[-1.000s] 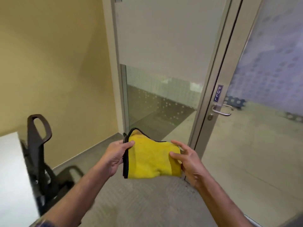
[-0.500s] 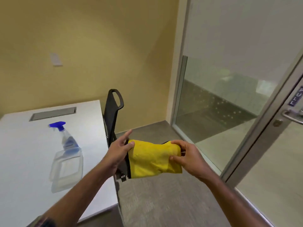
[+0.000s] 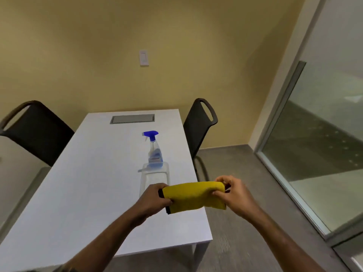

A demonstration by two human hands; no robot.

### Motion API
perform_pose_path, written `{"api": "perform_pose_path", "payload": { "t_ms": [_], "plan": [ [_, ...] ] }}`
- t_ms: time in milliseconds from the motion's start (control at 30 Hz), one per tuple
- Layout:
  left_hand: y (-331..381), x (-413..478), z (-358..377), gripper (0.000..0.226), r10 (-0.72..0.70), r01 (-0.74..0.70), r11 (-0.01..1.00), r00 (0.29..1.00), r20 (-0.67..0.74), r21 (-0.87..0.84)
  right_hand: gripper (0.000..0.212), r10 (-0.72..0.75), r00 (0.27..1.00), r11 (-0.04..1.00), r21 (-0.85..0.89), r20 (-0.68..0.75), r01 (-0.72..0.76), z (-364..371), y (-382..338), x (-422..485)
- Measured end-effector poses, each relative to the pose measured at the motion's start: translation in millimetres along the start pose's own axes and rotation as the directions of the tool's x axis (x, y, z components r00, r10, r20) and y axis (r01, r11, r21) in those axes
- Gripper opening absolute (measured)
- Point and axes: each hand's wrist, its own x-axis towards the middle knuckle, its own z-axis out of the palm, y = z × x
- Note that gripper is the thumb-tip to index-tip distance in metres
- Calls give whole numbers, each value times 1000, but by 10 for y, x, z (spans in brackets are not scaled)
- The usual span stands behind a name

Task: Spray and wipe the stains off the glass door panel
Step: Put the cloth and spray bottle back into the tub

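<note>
— Where's the cloth?

— Between my hands. My left hand (image 3: 155, 200) is clamped on the left end of the folded yellow cloth (image 3: 193, 197), by its black edging, and my right hand (image 3: 234, 195) pinches the right end, thumb and fingers closed on the fold. The cloth spans the gap between them, roughly level, above the near right part of the white table (image 3: 88, 183).

— And the spray bottle?

— The spray bottle (image 3: 154, 152) stands upright on the table just beyond my left hand, apart from it, blue trigger head on top and blue liquid low in it. It sits at the far end of a clear tray (image 3: 155, 177); my left hand covers the tray's near end.

— The glass?

— The glass door panel (image 3: 324, 154) is off to my right, well apart from both hands, across a strip of grey floor (image 3: 235, 165). I can't make out stains from here.

— Anything else nearby?

— A dark chair (image 3: 198, 126) stands at the table's right side and another (image 3: 33, 130) at its left, against the yellow wall (image 3: 98, 55).
</note>
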Motion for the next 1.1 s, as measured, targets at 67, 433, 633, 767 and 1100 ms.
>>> {"api": "perform_pose_path", "payload": {
  "t_ms": [67,433,633,767,1100],
  "plan": [
    [-199,54,-277,19,-22,23,999,1000,22,-34,20,-16,1000,1000,-13,22,17,234,-115,121],
    [-767,624,-738,43,-233,201,778,972,24,-595,29,146,979,930,318,143,-185,907,-440,852],
    [-709,962,-644,43,-354,142,791,900,-256,-595,40,278,913,768,502,299,-398,1017,-361,1229],
    [-670,1108,-607,49,-382,114,793,859,-342,-599,53,248,908,744,534,337,-402,1070,-256,1446],
    [-964,1452,-789,47,-369,204,852,887,-277,-483,31,333,942,876,358,34,-322,1605,-238,1855]
  ]
}}
